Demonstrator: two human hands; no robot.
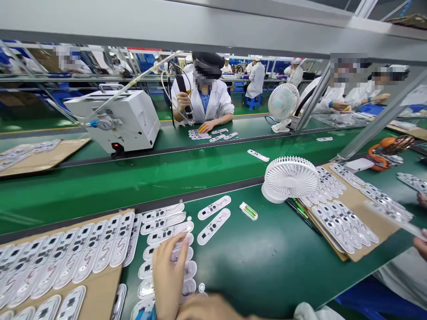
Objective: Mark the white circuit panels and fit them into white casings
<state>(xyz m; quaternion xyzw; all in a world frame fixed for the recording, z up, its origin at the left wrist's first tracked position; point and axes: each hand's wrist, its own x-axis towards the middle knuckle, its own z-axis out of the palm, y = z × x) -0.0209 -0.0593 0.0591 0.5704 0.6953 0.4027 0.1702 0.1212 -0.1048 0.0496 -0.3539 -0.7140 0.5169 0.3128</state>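
My left hand [169, 269] is over a column of white oblong casings [163, 213] with black parts and thin wires inside. Its thumb and fingers are stretched out and apart, with the fingertips at one casing [167, 233]; nothing shows in its grip. Low at the frame's bottom edge, my right hand [208, 307] is blurred and cut off, its fingers hidden, close to the lower casings. Small round white pieces [201, 287] lie beside the column. Two more casings [214, 208] lie just right of it, near a small white holder with green batteries [248, 211].
Cardboard [106, 284] at left bears rows of casings. At right stand a white fan [292, 180] and more casings on cardboard [380, 222], where a co-worker's hand [420, 244] holds one. Across the green belt [207, 164], a person [203, 98] holds a tool beside a white machine [116, 118].
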